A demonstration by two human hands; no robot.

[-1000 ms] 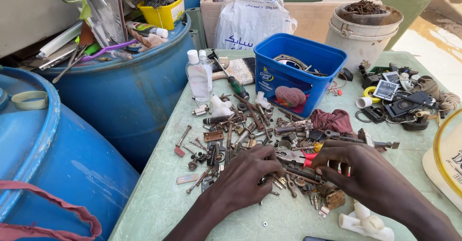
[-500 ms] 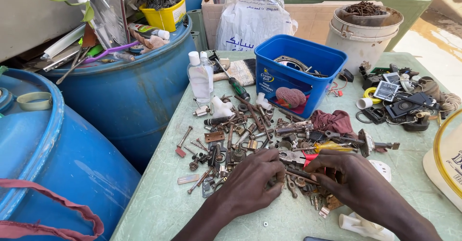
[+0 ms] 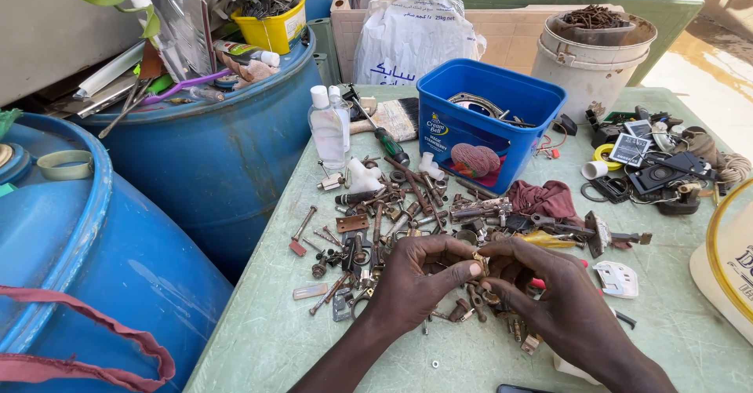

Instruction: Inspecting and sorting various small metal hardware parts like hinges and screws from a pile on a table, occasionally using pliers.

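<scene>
Two bare hands meet over a green surface [image 3: 259,338] strewn with rusty hardware. The left hand [image 3: 412,287] and the right hand [image 3: 561,299] come together at the fingertips, their fingers [image 3: 463,271] pinched nearly shut on a small metal ring [image 3: 480,264] held just above the near edge of a pile of old bolts, keys and fittings [image 3: 384,220]. Just right of the hands lie a white plastic plate [image 3: 617,278] and yellow-handled pliers [image 3: 549,238]. Beyond the pile stand a clear bottle with a white cap [image 3: 327,130], a green-handled screwdriver [image 3: 384,138] and a blue plastic tub [image 3: 490,122], with a dark red rag [image 3: 549,198] at its foot. To the far right sits a tangle of black electrical parts [image 3: 655,165]. Blue drums [image 3: 212,150] crowd the left side, and a white bucket [image 3: 592,60] and a white sack [image 3: 408,36] stand at the back.
</scene>
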